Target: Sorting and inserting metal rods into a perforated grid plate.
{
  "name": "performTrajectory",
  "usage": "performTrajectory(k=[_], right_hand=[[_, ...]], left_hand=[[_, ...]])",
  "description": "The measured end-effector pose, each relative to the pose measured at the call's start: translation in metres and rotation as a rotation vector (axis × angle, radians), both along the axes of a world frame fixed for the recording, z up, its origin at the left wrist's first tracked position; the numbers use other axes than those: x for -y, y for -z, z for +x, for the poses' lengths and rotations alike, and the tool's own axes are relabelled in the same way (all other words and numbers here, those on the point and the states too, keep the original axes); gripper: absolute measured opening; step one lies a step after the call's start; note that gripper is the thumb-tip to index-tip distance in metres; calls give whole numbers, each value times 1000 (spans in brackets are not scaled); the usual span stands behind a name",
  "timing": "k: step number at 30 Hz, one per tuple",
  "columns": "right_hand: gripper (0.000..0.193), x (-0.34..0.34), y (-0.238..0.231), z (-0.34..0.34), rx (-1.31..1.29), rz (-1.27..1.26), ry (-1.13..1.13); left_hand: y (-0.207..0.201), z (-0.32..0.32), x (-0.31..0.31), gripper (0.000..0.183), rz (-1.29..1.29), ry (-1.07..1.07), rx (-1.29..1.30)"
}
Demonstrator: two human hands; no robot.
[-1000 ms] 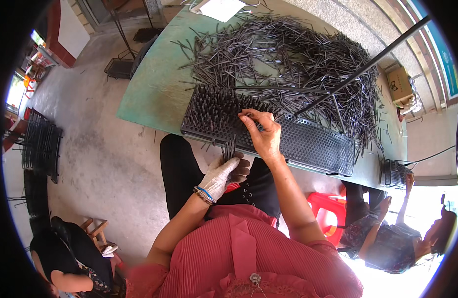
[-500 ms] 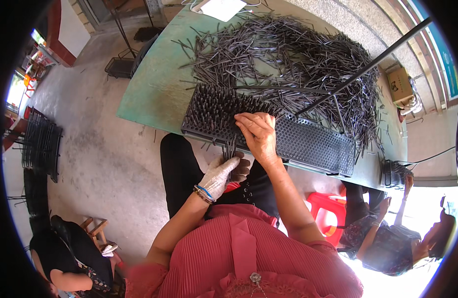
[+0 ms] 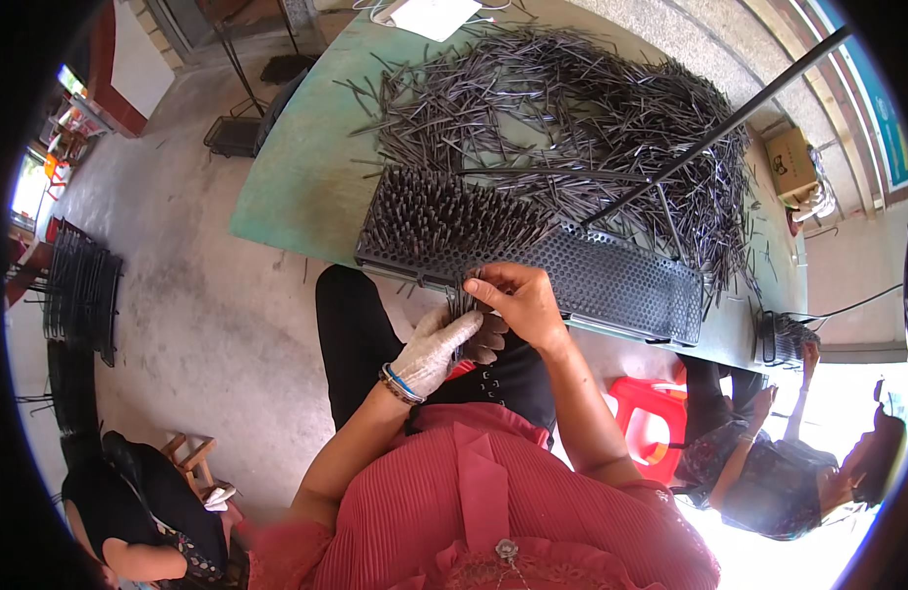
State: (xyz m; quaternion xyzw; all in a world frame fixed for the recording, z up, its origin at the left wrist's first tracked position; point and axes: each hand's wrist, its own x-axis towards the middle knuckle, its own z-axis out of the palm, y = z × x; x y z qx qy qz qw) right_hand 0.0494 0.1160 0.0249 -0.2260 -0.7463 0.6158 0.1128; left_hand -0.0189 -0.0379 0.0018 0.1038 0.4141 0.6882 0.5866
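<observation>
My left hand (image 3: 436,351), in a pale work glove, is closed around a bunch of thin dark strips (image 3: 457,295) with their ends pointing up. Bare, my right hand (image 3: 523,303) pinches at the upper ends of that bunch; how many strips are between its fingers is hidden. Just beyond both hands lies a long black perforated rack (image 3: 626,280) at the table edge. Many similar strips (image 3: 439,211) stand upright in the holes of its left half, packed closely. The holes in its right half show no strips.
A large heap of loose strips (image 3: 670,128) covers much of the green table (image 3: 287,187). A slanting dark bar (image 3: 739,113) crosses over it. A red stool (image 3: 656,408) stands at right, near a seated person (image 3: 774,482). Another person (image 3: 139,501) is at lower left.
My right hand has moved from the edge of the upright strips in the rack back toward me, down to the bunch in my left hand. The left hand stays nearly in place.
</observation>
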Motion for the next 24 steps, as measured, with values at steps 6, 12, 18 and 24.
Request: performTrajectory(k=[6,12,18,24], right_hand=[[22,-8,3,5,-80,-187,28],[22,-19,-6,-3,-314,-22,256],[19,-28,-6,-21,-334,305,246],[19,-22,-5,-24,-332,295,281]], left_hand=[[-6,6,-1,34,-27,-93,32],[5,7,-1,28,-126,-179,37],[1,9,-3,26,-132,-134,57],[10,6,-1,27,-86,-146,172]])
